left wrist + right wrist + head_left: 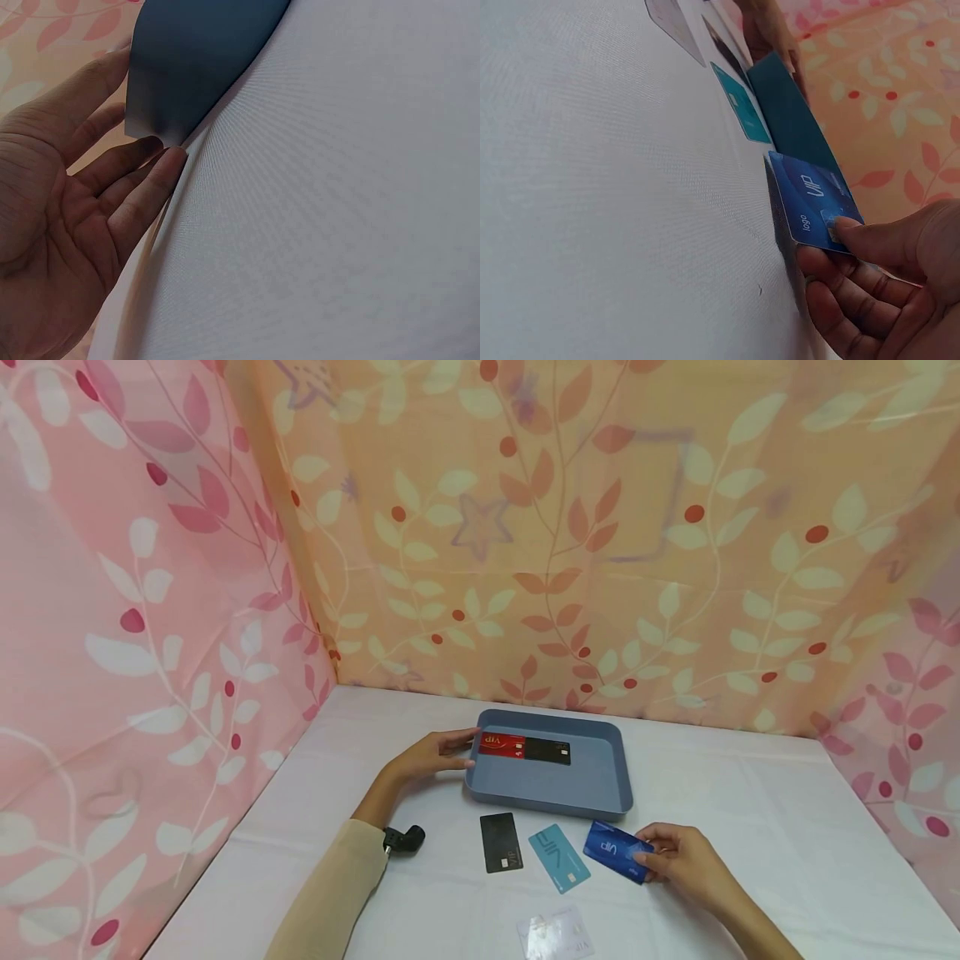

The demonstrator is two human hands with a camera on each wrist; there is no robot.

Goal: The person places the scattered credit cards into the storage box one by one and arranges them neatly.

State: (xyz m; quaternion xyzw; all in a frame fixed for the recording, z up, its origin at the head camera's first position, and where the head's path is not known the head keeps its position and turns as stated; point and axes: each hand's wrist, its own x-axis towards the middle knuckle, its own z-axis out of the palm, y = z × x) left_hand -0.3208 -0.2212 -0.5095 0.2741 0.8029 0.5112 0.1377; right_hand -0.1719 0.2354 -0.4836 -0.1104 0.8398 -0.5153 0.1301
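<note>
In the head view my right hand [686,860] pinches a blue VIP card [617,850] between thumb and fingers. The card's printed side and chip show in the right wrist view, beside the tray's outer wall. My left hand [423,756] touches the left end of a blue-grey tray [585,789], its fingers extended at the rim. Inside the tray, a red VIP card [498,744] and a black card [547,751] lie end to end along the upper left.
On the white cloth in front of the tray lie a black VIP card [501,843], a light-blue card [559,858] and a clear card [555,935]. Patterned curtains [480,568] stand behind and at the sides. A black wrist-worn device [405,840] sits by the left cuff.
</note>
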